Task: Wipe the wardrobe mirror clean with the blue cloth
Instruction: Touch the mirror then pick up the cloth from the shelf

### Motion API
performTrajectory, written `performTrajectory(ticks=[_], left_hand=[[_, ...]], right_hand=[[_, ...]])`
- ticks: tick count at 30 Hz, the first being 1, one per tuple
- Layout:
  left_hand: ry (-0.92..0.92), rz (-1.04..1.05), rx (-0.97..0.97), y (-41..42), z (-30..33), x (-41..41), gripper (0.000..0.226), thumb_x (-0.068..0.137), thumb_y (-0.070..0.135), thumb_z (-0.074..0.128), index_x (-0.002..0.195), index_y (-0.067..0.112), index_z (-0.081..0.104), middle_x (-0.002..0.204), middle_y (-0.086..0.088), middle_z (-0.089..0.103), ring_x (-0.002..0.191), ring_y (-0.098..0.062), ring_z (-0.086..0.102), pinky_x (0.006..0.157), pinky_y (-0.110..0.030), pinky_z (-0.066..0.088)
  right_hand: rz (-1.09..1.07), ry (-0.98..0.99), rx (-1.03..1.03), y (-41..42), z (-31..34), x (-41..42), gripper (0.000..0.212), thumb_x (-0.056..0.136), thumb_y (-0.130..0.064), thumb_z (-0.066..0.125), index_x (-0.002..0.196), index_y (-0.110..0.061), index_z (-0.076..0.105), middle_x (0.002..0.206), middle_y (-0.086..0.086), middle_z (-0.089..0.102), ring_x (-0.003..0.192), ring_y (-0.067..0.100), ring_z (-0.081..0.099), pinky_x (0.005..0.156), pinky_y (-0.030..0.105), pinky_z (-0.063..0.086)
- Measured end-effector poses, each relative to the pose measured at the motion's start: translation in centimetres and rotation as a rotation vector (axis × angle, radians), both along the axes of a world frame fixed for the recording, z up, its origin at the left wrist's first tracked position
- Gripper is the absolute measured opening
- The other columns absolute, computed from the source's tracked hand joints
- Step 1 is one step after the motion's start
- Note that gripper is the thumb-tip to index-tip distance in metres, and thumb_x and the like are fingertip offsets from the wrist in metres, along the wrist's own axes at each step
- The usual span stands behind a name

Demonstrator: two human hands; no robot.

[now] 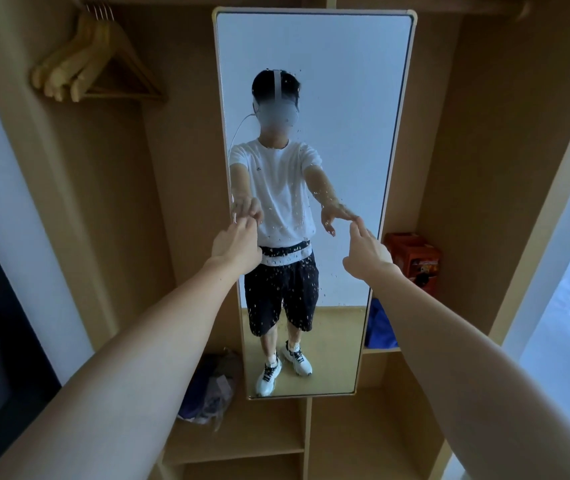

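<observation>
Your one camera sits on your head, looking forward and slightly down into the open wardrobe (pixel 449 168), close enough that both outstretched arms reach the mirror (pixel 314 98). The wide lens bends the wardrobe's sides outward. The mirror faces you squarely, so the headset shows in its reflection.

Wooden hangers (pixel 94 60), orange box (pixel 415 259)

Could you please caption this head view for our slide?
Both bare hands, left and right, reach a droplet-speckled mirror; neither holds a cloth.
</observation>
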State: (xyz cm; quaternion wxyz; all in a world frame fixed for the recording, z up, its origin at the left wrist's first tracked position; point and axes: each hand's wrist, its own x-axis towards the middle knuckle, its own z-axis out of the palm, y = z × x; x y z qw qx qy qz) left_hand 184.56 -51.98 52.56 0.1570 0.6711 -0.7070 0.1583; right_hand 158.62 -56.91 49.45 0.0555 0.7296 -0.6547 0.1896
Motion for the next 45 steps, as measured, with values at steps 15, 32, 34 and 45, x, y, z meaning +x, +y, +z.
performTrajectory(ticks=[15,32,34,45], left_hand=[[-0.030,-0.322,0.330,-2.6,-9.1,-7.9,0.030,0.096,0.017,0.046,0.125,0.012,0.053,0.126,-0.008,0.057,0.100,-0.028,0.057,0.074,-0.041,0.051],[0.027,-0.469,0.577,-11.8,-17.4,-28.7,0.031,0.098,0.019,0.047,0.128,0.013,0.049,0.133,-0.006,0.052,0.109,-0.030,0.057,0.073,-0.039,0.044],[-0.020,-0.458,0.611,-13.3,-18.4,-30.9,0.034,0.098,0.019,0.048,0.131,0.013,0.047,0.133,-0.007,0.052,0.110,-0.030,0.057,0.076,-0.041,0.048],[0.000,-0.209,0.615,-20.2,-22.1,-34.2,0.024,0.097,0.024,0.050,0.118,0.013,0.054,0.119,-0.009,0.061,0.101,-0.032,0.061,0.078,-0.039,0.050]], right_hand=[[-0.108,-0.163,0.280,4.6,-9.9,-4.9,0.029,0.092,-0.009,0.056,0.121,-0.008,0.051,0.124,0.011,0.054,0.108,0.032,0.056,0.076,0.041,0.051],[-0.176,-0.183,0.459,-4.8,-16.8,-20.2,0.047,0.090,-0.004,0.055,0.136,-0.009,0.047,0.129,0.010,0.054,0.111,0.029,0.057,0.082,0.040,0.054],[-0.148,-0.179,0.493,-6.9,-18.0,-21.8,0.048,0.090,-0.005,0.056,0.137,-0.010,0.047,0.130,0.010,0.054,0.112,0.029,0.058,0.083,0.040,0.055],[0.178,-0.096,0.798,-15.2,-24.1,-24.7,0.102,0.078,-0.036,0.079,0.158,-0.018,0.019,0.158,0.005,0.032,0.138,0.028,0.041,0.103,0.041,0.046]])
